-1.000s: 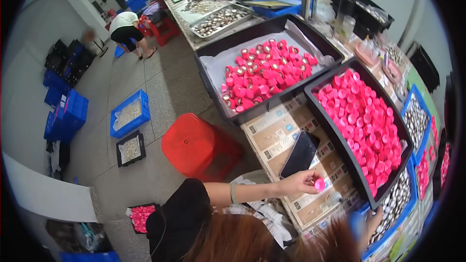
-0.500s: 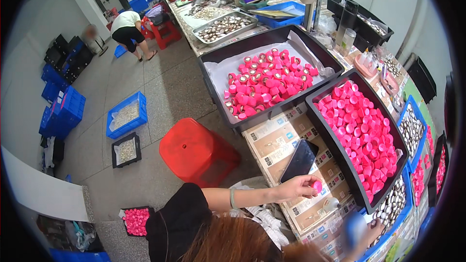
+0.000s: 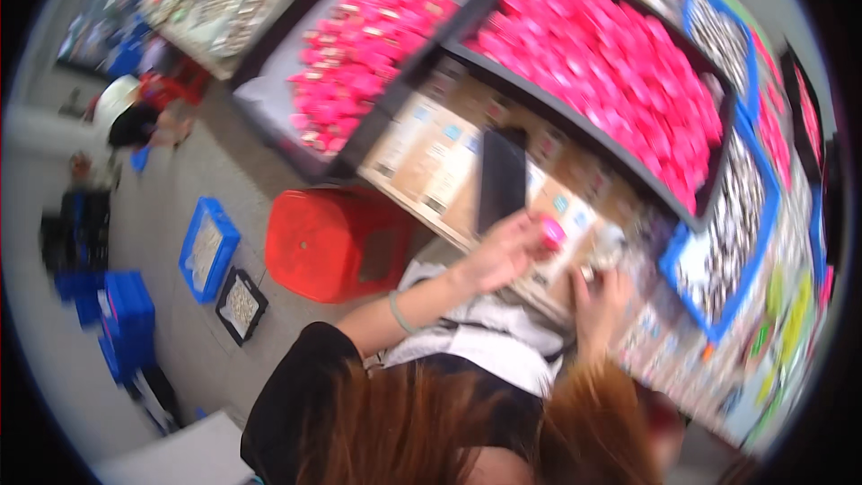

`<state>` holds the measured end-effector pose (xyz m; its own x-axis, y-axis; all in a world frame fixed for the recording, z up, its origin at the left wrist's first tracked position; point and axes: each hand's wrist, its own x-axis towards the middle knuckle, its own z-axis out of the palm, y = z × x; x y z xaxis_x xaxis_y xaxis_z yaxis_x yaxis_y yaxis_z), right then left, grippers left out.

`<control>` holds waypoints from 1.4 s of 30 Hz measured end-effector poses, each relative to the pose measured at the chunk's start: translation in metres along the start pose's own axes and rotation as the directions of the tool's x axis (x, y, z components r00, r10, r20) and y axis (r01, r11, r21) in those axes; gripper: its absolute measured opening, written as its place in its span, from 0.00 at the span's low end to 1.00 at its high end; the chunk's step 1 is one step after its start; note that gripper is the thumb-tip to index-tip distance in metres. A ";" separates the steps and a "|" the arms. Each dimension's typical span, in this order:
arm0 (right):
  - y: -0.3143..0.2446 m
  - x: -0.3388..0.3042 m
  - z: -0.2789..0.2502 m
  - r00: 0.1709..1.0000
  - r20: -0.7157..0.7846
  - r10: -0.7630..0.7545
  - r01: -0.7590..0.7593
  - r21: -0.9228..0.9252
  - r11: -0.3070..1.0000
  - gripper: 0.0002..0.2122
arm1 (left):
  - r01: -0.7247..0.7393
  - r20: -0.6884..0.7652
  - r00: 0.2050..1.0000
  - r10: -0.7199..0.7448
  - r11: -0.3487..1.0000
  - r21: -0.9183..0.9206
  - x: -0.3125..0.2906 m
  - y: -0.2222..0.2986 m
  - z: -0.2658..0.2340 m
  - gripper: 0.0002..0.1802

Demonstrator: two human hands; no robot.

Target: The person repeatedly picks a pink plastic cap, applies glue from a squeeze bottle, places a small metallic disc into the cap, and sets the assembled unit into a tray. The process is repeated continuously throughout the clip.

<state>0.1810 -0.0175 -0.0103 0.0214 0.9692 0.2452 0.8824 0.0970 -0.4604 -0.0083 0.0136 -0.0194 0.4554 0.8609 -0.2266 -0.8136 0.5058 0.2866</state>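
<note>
My left hand (image 3: 505,256) pinches a small bright pink cup (image 3: 551,233) over the table's near edge. Close on its right is my right hand (image 3: 603,304), its fingertips closed on a small brown-and-pale piece (image 3: 588,275) that is blurred. A small whitish bottle (image 3: 611,239) is on the table just beyond my right hand. Beyond my left hand lies a black phone (image 3: 502,181). Pink cups (image 3: 593,63) fill the black tray (image 3: 575,123) ahead. More pink cups (image 3: 368,58), many with pale pieces in them, lie in the paper-lined black tray (image 3: 269,130) to its left.
On the right, a blue tray (image 3: 763,235) holds shiny brown-and-white pieces (image 3: 725,216). A red stool (image 3: 314,247) stands left of the table. On the floor are a blue crate (image 3: 194,280) and a small black tray (image 3: 254,316). Another person (image 3: 135,117) bends over at far left.
My right hand has come from the blue tray of brown-and-white pieces to beside my left hand. The left still holds the pink cup. The whole view has shifted and turned.
</note>
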 end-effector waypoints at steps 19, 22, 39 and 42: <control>0.007 -0.009 0.001 0.999 0.017 -0.043 0.038 0.221 0.975 0.11 | 0.244 -0.160 0.956 -0.247 0.969 -0.042 -0.015 -0.014 -0.003 0.17; -0.002 -0.009 -0.001 0.993 -0.006 0.115 -0.102 0.408 0.907 0.09 | 0.264 -0.146 0.951 -0.274 0.961 -0.086 -0.012 -0.016 0.000 0.17; -0.041 -0.001 -0.019 0.993 -0.072 -0.097 0.120 0.501 0.857 0.09 | 0.266 -0.120 0.960 -0.254 0.959 0.094 -0.015 -0.018 0.022 0.17; -0.043 -0.003 -0.018 0.994 -0.077 -0.081 0.108 0.505 0.857 0.09 | 0.265 -0.134 0.959 -0.249 0.957 0.120 -0.016 -0.018 0.022 0.17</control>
<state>0.1515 -0.0282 0.0239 -0.0139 0.9381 0.3460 0.5210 0.3022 -0.7983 0.0069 -0.0081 -0.0002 0.5911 0.6925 -0.4136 -0.6144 0.7188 0.3254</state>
